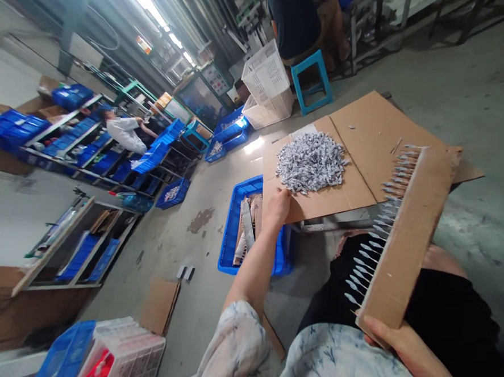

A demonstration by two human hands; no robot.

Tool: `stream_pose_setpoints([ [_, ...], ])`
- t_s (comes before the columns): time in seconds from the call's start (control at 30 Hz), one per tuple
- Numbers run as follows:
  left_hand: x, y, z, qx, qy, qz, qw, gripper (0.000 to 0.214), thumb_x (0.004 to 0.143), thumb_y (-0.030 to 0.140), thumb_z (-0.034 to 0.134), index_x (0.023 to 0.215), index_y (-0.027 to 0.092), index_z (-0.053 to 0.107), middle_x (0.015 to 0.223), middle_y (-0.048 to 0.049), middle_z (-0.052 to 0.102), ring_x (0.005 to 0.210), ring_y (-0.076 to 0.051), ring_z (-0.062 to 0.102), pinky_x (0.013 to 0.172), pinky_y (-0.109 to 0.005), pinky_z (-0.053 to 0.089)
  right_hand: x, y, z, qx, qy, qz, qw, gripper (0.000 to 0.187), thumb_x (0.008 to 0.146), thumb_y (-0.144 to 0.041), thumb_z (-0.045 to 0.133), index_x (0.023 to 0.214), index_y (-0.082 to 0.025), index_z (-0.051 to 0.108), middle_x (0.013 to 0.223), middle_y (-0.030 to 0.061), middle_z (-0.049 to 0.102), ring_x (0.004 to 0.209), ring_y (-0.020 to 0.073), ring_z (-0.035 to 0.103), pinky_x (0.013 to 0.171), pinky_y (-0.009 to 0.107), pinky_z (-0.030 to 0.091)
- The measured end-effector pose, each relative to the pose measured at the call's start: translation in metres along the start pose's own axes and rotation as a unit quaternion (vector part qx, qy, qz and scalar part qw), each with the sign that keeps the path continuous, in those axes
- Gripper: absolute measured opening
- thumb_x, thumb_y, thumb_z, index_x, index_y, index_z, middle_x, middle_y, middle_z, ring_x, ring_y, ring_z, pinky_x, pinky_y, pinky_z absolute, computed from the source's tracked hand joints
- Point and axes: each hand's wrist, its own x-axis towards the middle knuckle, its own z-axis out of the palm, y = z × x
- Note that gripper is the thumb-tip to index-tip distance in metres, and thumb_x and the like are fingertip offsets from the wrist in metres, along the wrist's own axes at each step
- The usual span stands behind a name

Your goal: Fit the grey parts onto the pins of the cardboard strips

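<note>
My right hand grips the lower end of a long cardboard strip, thumb on its face. Along the strip's left edge sticks out a row of thin sticks tipped with small greyish-white spindle-shaped pieces. At the near edge of a heap of similar small grey pieces, my left hand is closed, its fingertips against the heap's edge. Whatever those fingers pinch is too small to make out. The heap lies on a flat cardboard sheet, where a few loose bits are scattered.
Beside the sheet, a blue crate on the floor holds more cardboard strips. Beyond are white crates, a blue stool and a seated person. Another person works by racks of blue bins. White crates stand lower left.
</note>
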Motion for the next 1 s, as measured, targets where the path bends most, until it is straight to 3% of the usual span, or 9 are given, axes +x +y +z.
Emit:
stream_pose_setpoints([
  [0.13, -0.017, 0.004, -0.013, 0.012, -0.009, 0.008, 1.000, 0.017, 0.088, 0.016, 0.052, 0.100, 0.018, 0.064, 0.108, -0.0112, 0.061, 0.100, -0.023, 0.059, 0.089, -0.033, 0.040, -0.006, 0.000, 0.009, 0.100, -0.005, 0.062, 0.993, 0.033, 0.056, -0.047, 0.080, 0.072, -0.020, 0.072, 0.054, 0.0011, 0.062, 0.047, 0.0186, 0.056, 0.045, 0.027, 0.045],
  [0.23, -0.060, 0.009, -0.015, -0.118, -0.021, 0.002, 0.993, 0.018, 0.088, 0.019, 0.052, 0.101, 0.018, 0.064, 0.096, -0.0072, 0.064, 0.091, -0.019, 0.061, 0.083, -0.030, 0.044, -0.006, 0.005, 0.013, 0.093, 0.011, 0.047, 0.994, 0.036, 0.056, -0.050, 0.079, 0.075, -0.019, 0.074, 0.055, 0.0008, 0.062, 0.049, 0.0171, 0.055, 0.046, 0.025, 0.043],
  [0.3, -0.105, 0.012, -0.011, -0.319, -0.065, -0.040, 0.945, 0.019, 0.086, 0.032, 0.057, 0.097, 0.018, 0.065, 0.077, -0.0031, 0.063, 0.076, -0.017, 0.061, 0.073, -0.028, 0.048, -0.008, 0.005, 0.014, 0.097, 0.010, 0.048, 0.994, 0.035, 0.056, -0.048, 0.079, 0.074, -0.019, 0.074, 0.055, 0.0010, 0.063, 0.050, 0.0176, 0.055, 0.048, 0.025, 0.043],
  [0.4, -0.174, 0.016, 0.001, -0.517, -0.158, -0.141, 0.829, 0.034, 0.073, 0.047, 0.071, 0.086, 0.016, 0.063, 0.062, 0.0007, 0.057, 0.058, -0.012, 0.057, 0.058, -0.024, 0.047, -0.014, 0.003, 0.015, 0.102, 0.011, 0.042, 0.994, 0.030, 0.055, -0.043, 0.082, 0.071, -0.019, 0.072, 0.054, 0.0002, 0.063, 0.050, 0.0181, 0.055, 0.049, 0.027, 0.043],
  [0.5, -0.222, 0.021, 0.015, -0.598, -0.222, -0.254, 0.727, 0.047, 0.058, 0.052, 0.080, 0.075, 0.015, 0.056, 0.058, 0.0023, 0.055, 0.049, -0.008, 0.053, 0.047, -0.019, 0.042, -0.018, 0.000, 0.011, 0.054, 0.000, 0.006, 0.999, 0.030, 0.058, -0.043, 0.080, 0.072, -0.018, 0.071, 0.057, 0.0006, 0.065, 0.052, 0.0191, 0.055, 0.050, 0.029, 0.043],
  [0.6, -0.244, 0.021, 0.029, -0.614, -0.258, -0.320, 0.674, 0.052, 0.053, 0.052, 0.084, 0.071, 0.016, 0.051, 0.059, 0.0020, 0.057, 0.046, -0.007, 0.052, 0.042, -0.016, 0.039, -0.018, 0.000, 0.004, -0.011, -0.021, -0.014, 1.000, 0.029, 0.062, -0.042, 0.078, 0.071, -0.016, 0.070, 0.058, 0.0011, 0.065, 0.054, 0.0200, 0.057, 0.052, 0.030, 0.045],
  [0.77, -0.252, 0.019, 0.043, -0.616, -0.267, -0.329, 0.664, 0.053, 0.057, 0.053, 0.082, 0.072, 0.017, 0.046, 0.060, 0.0020, 0.058, 0.046, -0.007, 0.053, 0.040, -0.015, 0.039, -0.013, 0.005, -0.001, -0.017, -0.027, -0.020, 0.999, 0.025, 0.066, -0.038, 0.077, 0.076, -0.015, 0.071, 0.063, 0.0023, 0.070, 0.058, 0.0213, 0.061, 0.056, 0.031, 0.048],
  [1.0, -0.258, 0.024, 0.040, -0.610, -0.283, -0.332, 0.661, 0.052, 0.057, 0.052, 0.082, 0.069, 0.018, 0.045, 0.059, 0.0018, 0.059, 0.044, -0.006, 0.052, 0.039, -0.015, 0.038, -0.020, -0.004, 0.008, -0.022, -0.009, -0.018, 1.000, 0.024, 0.060, -0.034, 0.078, 0.071, -0.014, 0.072, 0.059, 0.0040, 0.070, 0.057, 0.0221, 0.062, 0.055, 0.032, 0.049],
])
